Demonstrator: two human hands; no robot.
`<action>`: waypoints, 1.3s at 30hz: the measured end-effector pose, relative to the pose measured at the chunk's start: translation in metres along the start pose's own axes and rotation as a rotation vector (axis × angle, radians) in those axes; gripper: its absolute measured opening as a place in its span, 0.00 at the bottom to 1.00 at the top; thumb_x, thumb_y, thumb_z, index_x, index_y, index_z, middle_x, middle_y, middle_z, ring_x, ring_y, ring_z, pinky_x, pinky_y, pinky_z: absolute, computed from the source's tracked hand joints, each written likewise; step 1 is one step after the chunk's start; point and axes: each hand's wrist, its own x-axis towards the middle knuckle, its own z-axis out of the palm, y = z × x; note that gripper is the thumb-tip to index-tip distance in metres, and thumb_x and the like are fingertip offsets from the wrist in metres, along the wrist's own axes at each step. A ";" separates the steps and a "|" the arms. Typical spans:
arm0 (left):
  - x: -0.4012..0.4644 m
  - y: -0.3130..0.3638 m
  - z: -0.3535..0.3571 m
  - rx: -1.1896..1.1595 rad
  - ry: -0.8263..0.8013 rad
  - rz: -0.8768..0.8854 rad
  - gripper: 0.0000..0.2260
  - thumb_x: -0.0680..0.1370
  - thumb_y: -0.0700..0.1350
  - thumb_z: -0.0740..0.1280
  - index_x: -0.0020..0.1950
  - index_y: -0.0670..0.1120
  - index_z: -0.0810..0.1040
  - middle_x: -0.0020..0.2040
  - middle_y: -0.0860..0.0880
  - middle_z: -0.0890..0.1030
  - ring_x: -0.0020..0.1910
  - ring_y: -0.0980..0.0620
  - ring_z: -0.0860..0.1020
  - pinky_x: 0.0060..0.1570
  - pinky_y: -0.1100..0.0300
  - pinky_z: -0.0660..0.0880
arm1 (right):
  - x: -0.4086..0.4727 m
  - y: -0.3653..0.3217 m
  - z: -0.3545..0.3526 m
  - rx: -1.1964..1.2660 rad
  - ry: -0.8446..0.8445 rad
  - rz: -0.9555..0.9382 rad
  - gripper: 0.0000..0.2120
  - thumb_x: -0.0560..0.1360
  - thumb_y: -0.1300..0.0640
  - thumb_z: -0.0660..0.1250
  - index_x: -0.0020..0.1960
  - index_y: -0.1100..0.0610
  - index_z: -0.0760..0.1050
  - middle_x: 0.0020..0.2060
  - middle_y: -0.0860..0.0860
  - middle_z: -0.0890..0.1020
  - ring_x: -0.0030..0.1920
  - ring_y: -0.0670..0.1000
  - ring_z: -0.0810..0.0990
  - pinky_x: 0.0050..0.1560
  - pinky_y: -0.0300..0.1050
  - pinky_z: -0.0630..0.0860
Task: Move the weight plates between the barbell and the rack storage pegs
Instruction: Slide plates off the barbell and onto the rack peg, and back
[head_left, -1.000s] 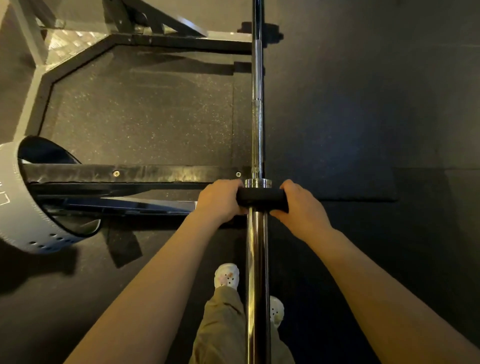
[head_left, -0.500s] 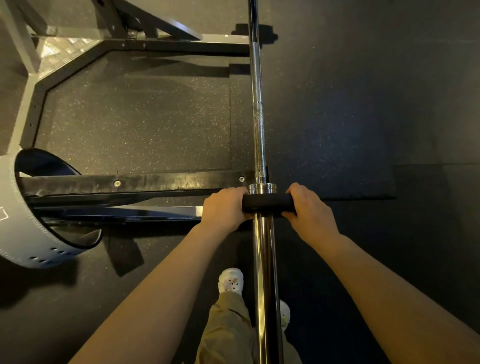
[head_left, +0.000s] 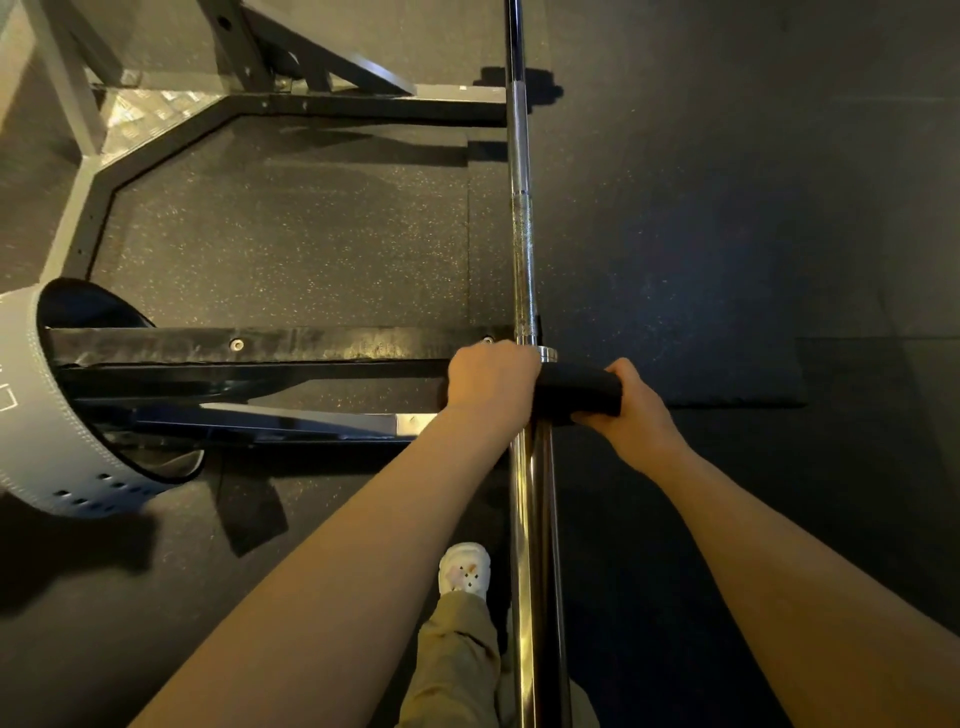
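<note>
Left of the bar (head_left: 522, 249), I see a grey belt (head_left: 36, 415) hung round a rack beam (head_left: 260, 345). On the bar's sleeve, my left hand (head_left: 491, 376) and right hand (head_left: 631, 410) each grip an edge of the black plate (head_left: 579, 392), against the collar. Unloading looks barely begun; no peg is visible.

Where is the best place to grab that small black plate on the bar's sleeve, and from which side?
Take the black plate by its outer rim, one hand on each side, as the left hand and right hand do now. It sits edge-on around the barbell sleeve, so opposite grips let it slide straight along.
</note>
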 end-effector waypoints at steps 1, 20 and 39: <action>0.004 0.007 -0.003 0.053 -0.011 0.018 0.12 0.77 0.43 0.67 0.61 0.49 0.74 0.50 0.48 0.79 0.50 0.48 0.78 0.45 0.55 0.73 | -0.001 0.006 0.002 0.045 0.006 0.024 0.19 0.72 0.59 0.72 0.53 0.49 0.64 0.47 0.43 0.73 0.51 0.46 0.74 0.51 0.45 0.73; -0.032 -0.039 0.045 -0.523 0.097 -0.242 0.12 0.75 0.45 0.68 0.57 0.46 0.75 0.49 0.52 0.76 0.53 0.51 0.75 0.54 0.55 0.71 | -0.027 -0.046 0.020 -0.675 0.334 -0.301 0.22 0.72 0.58 0.69 0.63 0.60 0.66 0.57 0.59 0.76 0.59 0.61 0.74 0.62 0.61 0.65; -0.019 0.021 0.022 0.249 0.317 -0.120 0.16 0.76 0.42 0.67 0.61 0.44 0.67 0.53 0.45 0.77 0.52 0.45 0.76 0.41 0.54 0.67 | -0.002 0.035 0.021 0.441 0.005 -0.030 0.20 0.72 0.64 0.71 0.54 0.47 0.64 0.49 0.43 0.74 0.48 0.39 0.74 0.43 0.33 0.70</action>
